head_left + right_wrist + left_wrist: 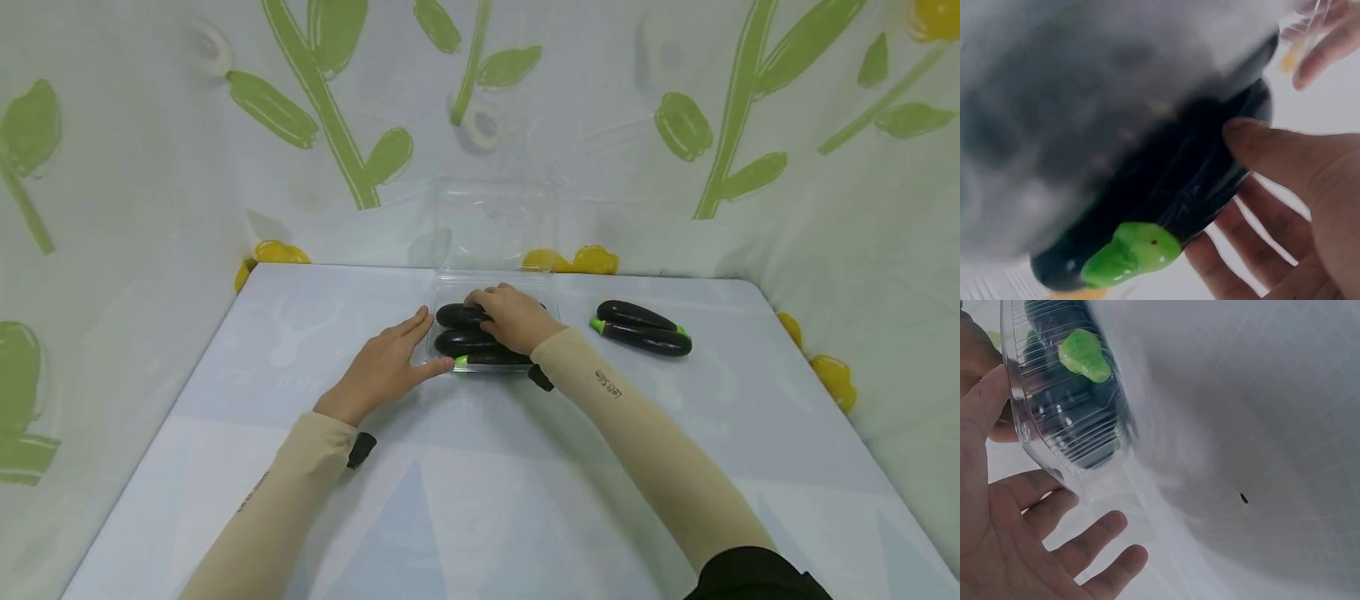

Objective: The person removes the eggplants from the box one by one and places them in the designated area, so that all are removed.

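A clear plastic clamshell box (1085, 459) holds several dark eggplants (463, 342) with green stem ends, lying side by side. Its transparent lid (495, 225) stands raised at the back. Over the box, my right hand (513, 315) grips an eggplant (1194, 200), thumb on one side and fingers on the other, its green cap showing in the right wrist view. My left hand (384, 365) is spread at the box's left side, its thumb at the front left corner and its other fingers extended along the side. My right hand hides part of the eggplants in the head view.
Two more eggplants (643, 327) lie together on the table to the right of the box. The white table (480, 500) ends at a curtain (600, 150) printed with green leaves, close behind the box's lid.
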A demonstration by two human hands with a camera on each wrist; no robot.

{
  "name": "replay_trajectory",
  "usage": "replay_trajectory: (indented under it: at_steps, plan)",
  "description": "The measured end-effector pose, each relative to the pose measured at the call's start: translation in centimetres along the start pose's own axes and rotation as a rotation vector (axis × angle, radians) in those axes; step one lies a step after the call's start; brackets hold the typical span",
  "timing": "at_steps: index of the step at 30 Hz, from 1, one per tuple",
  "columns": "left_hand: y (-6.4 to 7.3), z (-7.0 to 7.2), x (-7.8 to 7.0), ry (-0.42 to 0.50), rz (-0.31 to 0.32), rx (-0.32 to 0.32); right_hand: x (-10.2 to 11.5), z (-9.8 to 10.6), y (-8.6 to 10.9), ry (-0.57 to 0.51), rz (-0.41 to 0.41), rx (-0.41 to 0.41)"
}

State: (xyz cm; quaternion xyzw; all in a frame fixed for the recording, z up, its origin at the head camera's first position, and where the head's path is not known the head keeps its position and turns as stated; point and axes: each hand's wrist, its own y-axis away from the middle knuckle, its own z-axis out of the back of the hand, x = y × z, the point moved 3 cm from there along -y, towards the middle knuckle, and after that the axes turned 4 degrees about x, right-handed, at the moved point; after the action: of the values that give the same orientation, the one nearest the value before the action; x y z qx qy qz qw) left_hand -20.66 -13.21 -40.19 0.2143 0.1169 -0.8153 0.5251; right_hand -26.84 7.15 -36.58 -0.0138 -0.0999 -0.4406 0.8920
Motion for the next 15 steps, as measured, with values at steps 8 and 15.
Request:
replay_trajectory:
  at_steps: [8, 15]
  plan:
    - [-0.1, -0.1, 0.2, -0.007, 0.003, 0.000, 0.2, 2.4, 2.3, -0.033, 0.072, -0.149]
    - [-0.2, -0.1, 0.3, -0.003, -0.006, -0.022, -0.4, 4.2, 6.4, -0.060, 0.144, -0.336]
